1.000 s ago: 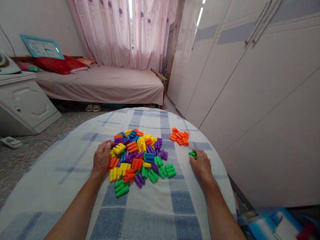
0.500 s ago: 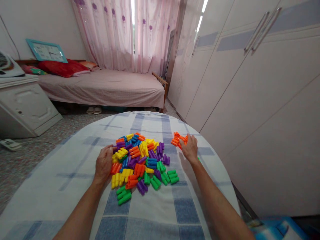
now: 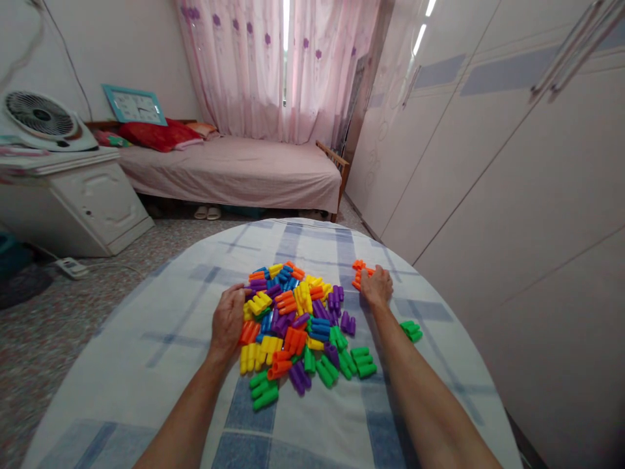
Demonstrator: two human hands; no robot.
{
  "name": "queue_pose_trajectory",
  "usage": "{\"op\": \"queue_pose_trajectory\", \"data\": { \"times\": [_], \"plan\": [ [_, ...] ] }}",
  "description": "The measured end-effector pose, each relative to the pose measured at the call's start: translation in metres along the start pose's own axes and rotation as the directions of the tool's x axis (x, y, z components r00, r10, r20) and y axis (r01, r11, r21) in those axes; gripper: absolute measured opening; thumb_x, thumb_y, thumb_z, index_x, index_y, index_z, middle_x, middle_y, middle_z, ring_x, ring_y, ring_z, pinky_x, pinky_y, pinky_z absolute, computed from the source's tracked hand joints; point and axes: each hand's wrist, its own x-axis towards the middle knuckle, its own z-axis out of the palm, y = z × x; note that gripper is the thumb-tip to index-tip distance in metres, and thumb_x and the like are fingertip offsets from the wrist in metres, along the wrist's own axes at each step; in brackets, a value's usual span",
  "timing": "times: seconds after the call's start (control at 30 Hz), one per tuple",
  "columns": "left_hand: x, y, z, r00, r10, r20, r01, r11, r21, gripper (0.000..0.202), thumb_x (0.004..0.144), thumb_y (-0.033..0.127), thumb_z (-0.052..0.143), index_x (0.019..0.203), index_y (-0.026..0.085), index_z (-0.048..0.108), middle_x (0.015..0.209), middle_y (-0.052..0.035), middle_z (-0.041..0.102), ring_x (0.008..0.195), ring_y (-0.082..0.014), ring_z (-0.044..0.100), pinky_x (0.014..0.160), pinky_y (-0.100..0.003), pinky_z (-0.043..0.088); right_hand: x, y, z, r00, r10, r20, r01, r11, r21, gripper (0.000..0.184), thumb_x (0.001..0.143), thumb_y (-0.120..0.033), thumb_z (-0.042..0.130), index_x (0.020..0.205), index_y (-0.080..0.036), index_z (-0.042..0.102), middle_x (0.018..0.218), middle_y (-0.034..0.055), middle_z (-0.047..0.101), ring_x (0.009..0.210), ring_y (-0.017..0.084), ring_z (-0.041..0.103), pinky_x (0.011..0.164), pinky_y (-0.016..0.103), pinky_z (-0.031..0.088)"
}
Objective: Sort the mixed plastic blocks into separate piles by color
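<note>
A heap of plastic building blocks (image 3: pixel 293 312), each made of joined round tubes, lies on the cloth in yellow, orange, purple, blue and green. My left hand (image 3: pixel 228 319) rests along the heap's left edge, its fingertips touching a purple block (image 3: pixel 257 284); its fingers lie loosely bent and do not visibly grip. Right of the heap, a small group of orange blocks (image 3: pixel 359 265) sits apart. My right hand (image 3: pixel 378 285) is down at this group with thumb and fingers closed about an orange block (image 3: pixel 364 275), partly hidden by the hand. A green block (image 3: pixel 411 331) lies beside my right forearm.
The round table wears a blue and white checked cloth (image 3: pixel 176 384). Beyond it is a bed (image 3: pixel 244 163) with a clock (image 3: pixel 137 105) on it. A fan (image 3: pixel 43 117) stands on a white cabinet (image 3: pixel 97 202) at left; tall wardrobe doors (image 3: pixel 527 215) line the right.
The view has swung left, so everything sits further right in the picture. My right hand has drawn in slightly over the orange blocks. My left hand stays at the heap's edge.
</note>
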Motion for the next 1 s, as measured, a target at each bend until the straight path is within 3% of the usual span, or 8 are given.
{"op": "queue_pose_trajectory", "data": {
  "times": [0.2,0.33,0.43,0.57,0.73,0.87,1.0],
  "plan": [
    [0.001,-0.004,0.0,1.0,0.013,-0.004,-0.012,1.0,0.024,0.044,0.088,0.046,0.032,0.09,0.017,0.065,0.117,-0.0086,0.058,0.112,-0.0207,0.052,0.102,-0.032,0.039,0.005,-0.022,0.007,0.993,-0.11,0.029,0.108,0.991,0.076,0.049,0.085,-0.04,0.041,0.126,-0.015,0.052,0.125,0.0161,0.052,0.114,0.026,0.048,0.093,0.041,0.039],
    [0.001,-0.001,0.0,1.0,-0.002,0.001,0.002,1.0,0.02,0.045,0.088,0.046,0.031,0.091,0.016,0.065,0.116,-0.0097,0.058,0.111,-0.0209,0.053,0.102,-0.033,0.038,-0.011,-0.019,-0.016,0.975,-0.224,-0.003,0.223,0.969,0.109,0.05,0.086,-0.041,0.041,0.129,-0.015,0.049,0.135,0.0162,0.045,0.124,0.028,0.039,0.098,0.045,0.036],
    [0.001,-0.003,0.001,1.0,0.014,0.003,-0.014,1.0,0.019,0.046,0.088,0.046,0.031,0.091,0.015,0.065,0.115,-0.0099,0.058,0.111,-0.0207,0.053,0.102,-0.032,0.038,-0.045,0.002,-0.045,0.924,-0.381,-0.005,0.376,0.909,0.182,0.048,0.086,-0.04,0.043,0.126,-0.015,0.05,0.127,0.0147,0.052,0.118,0.025,0.046,0.099,0.042,0.037],
    [0.002,-0.007,0.002,0.999,0.036,-0.006,-0.036,0.999,0.019,0.046,0.088,0.046,0.031,0.09,0.016,0.065,0.113,-0.0094,0.059,0.109,-0.0204,0.054,0.101,-0.032,0.039,-0.11,0.042,-0.081,0.865,-0.472,0.169,0.427,0.87,0.245,0.041,0.083,-0.038,0.049,0.119,-0.019,0.055,0.112,0.0093,0.06,0.105,0.022,0.055,0.091,0.037,0.045],
    [0.002,-0.007,0.001,1.0,0.03,-0.003,-0.029,0.999,0.044,0.046,0.087,0.047,0.031,0.089,0.016,0.065,0.114,-0.0093,0.06,0.109,-0.0212,0.054,0.102,-0.033,0.039,-0.165,0.062,-0.096,0.805,-0.54,0.246,0.487,0.838,0.245,0.041,0.078,-0.031,0.057,0.119,-0.022,0.055,0.11,0.0079,0.06,0.104,0.023,0.056,0.091,0.038,0.045],
    [0.002,-0.006,-0.001,0.999,0.037,0.009,-0.038,0.998,0.048,0.045,0.087,0.046,0.03,0.09,0.017,0.065,0.115,-0.0105,0.059,0.111,-0.0219,0.053,0.102,-0.035,0.038,-0.174,0.058,-0.092,0.793,-0.577,0.195,0.537,0.814,0.222,0.04,0.077,-0.024,0.058,0.117,-0.022,0.056,0.111,0.0076,0.06,0.104,0.023,0.054,0.092,0.038,0.043],
    [0.002,-0.002,-0.002,0.999,0.036,0.008,-0.036,0.997,0.069,0.045,0.086,0.045,0.029,0.088,0.017,0.064,0.114,-0.0109,0.06,0.11,-0.022,0.053,0.102,-0.036,0.038,-0.159,0.062,-0.091,0.779,-0.604,0.171,0.554,0.789,0.265,0.032,0.078,-0.021,0.056,0.109,-0.021,0.06,0.107,0.0065,0.062,0.102,0.02,0.055,0.092,0.035,0.044]
  ]
}}
